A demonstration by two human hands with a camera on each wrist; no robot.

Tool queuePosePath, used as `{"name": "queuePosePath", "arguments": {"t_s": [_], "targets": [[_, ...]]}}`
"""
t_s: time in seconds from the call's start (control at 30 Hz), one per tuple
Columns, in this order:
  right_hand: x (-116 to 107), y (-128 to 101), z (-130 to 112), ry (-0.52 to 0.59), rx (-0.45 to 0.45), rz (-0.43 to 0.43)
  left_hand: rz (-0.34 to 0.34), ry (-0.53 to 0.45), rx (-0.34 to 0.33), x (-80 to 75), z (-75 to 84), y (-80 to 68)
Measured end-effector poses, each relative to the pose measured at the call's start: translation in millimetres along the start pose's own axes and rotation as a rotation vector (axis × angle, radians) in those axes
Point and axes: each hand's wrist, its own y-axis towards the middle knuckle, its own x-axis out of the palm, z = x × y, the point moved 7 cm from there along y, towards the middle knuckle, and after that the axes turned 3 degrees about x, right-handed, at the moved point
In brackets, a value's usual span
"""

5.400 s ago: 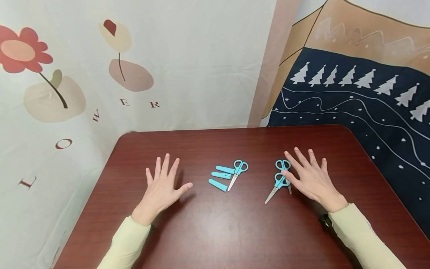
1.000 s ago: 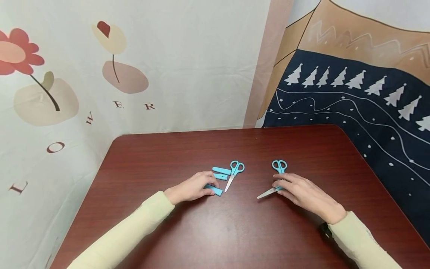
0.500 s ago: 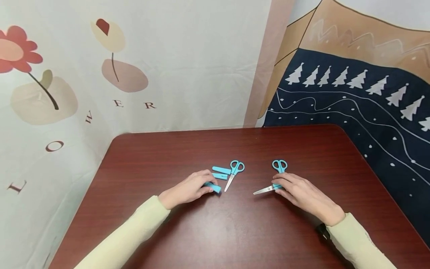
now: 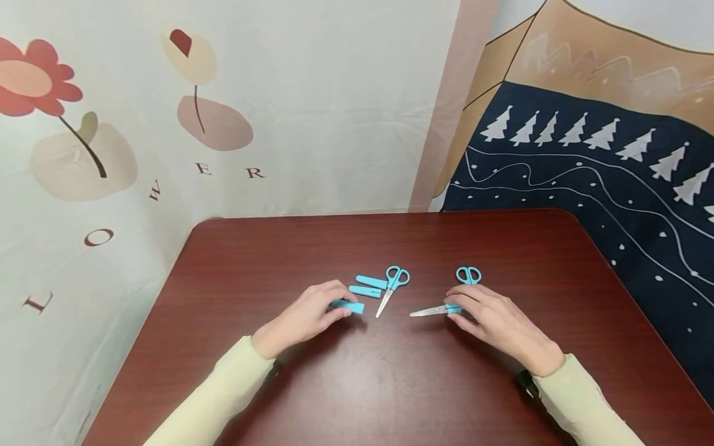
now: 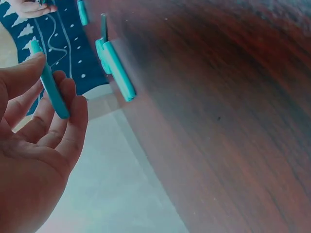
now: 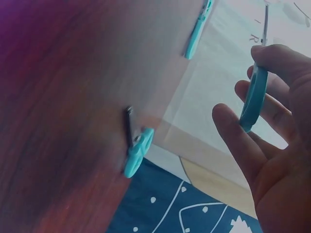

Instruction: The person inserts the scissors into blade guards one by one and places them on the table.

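While left hand [image 4: 304, 317] pinches cap [image 4: 347, 305] and right hand [image 4: 496, 322] pinches scissors [image 4: 435, 310], bare blade tip likely jabs fingers if cap misaligned.

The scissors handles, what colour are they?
Light blue, almost turquoise. The scissors held by the right hand show it best in the head view.

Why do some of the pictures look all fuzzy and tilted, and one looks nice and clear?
The head view is sharp and evenly lit: the left hand and its blue cap show crisply. In the left wrist view, the table is smeared and tilted; only the cap looks fairly clear. In the right wrist view, the wood turns purplish and blurry, and the scissors look soft.
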Motion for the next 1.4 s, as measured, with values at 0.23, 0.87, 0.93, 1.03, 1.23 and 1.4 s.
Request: {"name": "queuePosePath", "arguments": {"t_s": [0.23,0.87,0.93,1.03,1.23,1.4], "targets": [[-1.4,7.5,-6.2,0.033,0.007,0.034,0.083,-0.004,0.016,-7.2,5.6,-5.9],[-8.6,24.4,-30.5,0.027,-0.005,0.122,0.259,0.006,0.029,-7.7,29.1,-10.7],[-9.4,26.2,-33.1,0.026,-0.01,0.134,0.276,0.018,0.021,-7.6,31.0,-11.2],[-10.8,29.0,-37.3,0.027,-0.023,0.153,0.296,0.022,0.016,-6.7,33.9,-11.7],[-11.7,33.6,-45.0,0.03,-0.047,0.173,0.319,-0.018,0.006,-3.8,37.3,-12.9],[-10.6,36.5,-49.4,0.037,-0.045,0.164,0.338,-0.017,-0.002,-3.0,38.9,-14.1]]}}
